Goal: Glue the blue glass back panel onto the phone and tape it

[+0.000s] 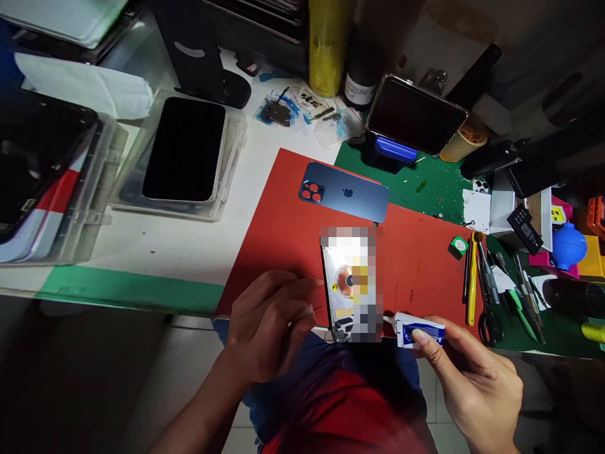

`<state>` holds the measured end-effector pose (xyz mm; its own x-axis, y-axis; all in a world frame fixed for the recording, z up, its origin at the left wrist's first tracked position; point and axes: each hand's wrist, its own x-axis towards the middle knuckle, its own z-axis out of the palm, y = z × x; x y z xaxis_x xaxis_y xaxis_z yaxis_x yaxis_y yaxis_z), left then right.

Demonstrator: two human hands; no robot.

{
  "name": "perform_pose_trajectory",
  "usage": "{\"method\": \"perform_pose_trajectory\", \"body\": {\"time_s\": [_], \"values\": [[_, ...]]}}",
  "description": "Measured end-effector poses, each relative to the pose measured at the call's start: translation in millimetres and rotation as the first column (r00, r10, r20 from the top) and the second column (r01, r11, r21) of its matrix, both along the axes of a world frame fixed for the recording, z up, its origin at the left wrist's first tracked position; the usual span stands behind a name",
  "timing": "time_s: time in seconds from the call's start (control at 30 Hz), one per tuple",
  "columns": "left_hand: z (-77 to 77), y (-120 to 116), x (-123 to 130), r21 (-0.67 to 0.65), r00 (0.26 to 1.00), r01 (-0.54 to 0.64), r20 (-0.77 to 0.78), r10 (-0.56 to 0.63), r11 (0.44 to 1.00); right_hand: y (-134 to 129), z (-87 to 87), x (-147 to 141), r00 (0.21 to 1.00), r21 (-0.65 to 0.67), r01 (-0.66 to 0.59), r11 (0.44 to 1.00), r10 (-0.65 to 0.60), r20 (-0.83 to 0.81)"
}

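Observation:
My right hand (477, 378) pinches a small white and blue glue tube (420, 330) between thumb and fingers. The tube's thin nozzle points left, at the lower right side of an opened phone body (338, 277). A copper charging coil shows in that body, and a pixelated patch hides its right part. On the left of the phone, my left hand (271, 325) is closed, fingertips pressed together; a thin dark line juts from them, too small to name. Beyond the phone lies a blue glass back panel (352, 192) with camera holes.
A red mat (269, 233) covers the work spot. Left stands a clear plastic box (222, 195) with a dark-screened phone (186, 148) on it. A propped phone (416, 116) stands behind. To the right are a yellow brush (471, 284), scissors (490, 325), tweezers and a blue blower (570, 246).

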<state>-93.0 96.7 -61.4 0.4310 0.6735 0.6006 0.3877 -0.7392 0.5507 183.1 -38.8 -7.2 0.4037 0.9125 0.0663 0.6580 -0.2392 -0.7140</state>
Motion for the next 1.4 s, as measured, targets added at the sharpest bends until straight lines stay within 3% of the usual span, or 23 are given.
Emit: {"method": "perform_pose_trajectory", "body": {"time_s": [0.77, 1.4], "values": [[0.6, 0, 2, -0.003, 1.0, -0.013, 0.002, 0.013, 1.0, -11, 1.7, -1, 0.999, -0.021, 0.033, 0.999, -0.034, -0.012], [-0.6, -2, 1, -0.021, 1.0, -0.028, 0.005, 0.028, 0.999, -11, 6.3, -5, 0.999, 0.027, -0.04, 0.999, 0.039, 0.037]]}}
